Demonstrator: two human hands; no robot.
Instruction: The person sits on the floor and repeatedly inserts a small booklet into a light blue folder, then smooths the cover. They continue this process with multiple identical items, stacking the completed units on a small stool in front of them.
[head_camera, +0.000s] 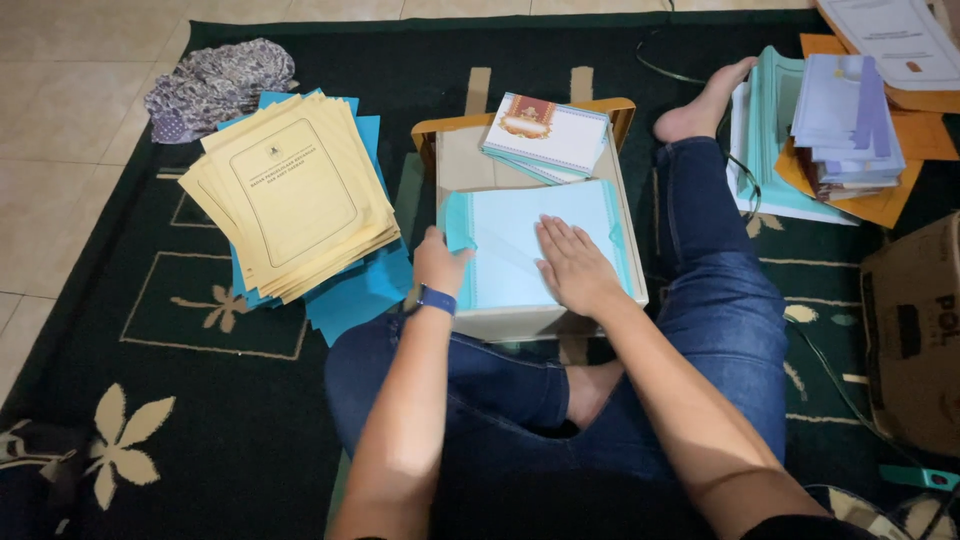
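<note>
A brown cardboard box (912, 335) stands at the right edge on the dark green rug, its side bearing a black rectangular mark and large black lettering (only partly in view). On the low table a flat stack of white sheets (548, 134) lies tilted, the top 1 carrying a red and gold emblem in a patterned border, just beyond the pale teal paper under the hands. To the left, a fanned pile of yellow covers (295, 190) shows a thin black rectangular frame with a small emblem above its printed lines.
</note>
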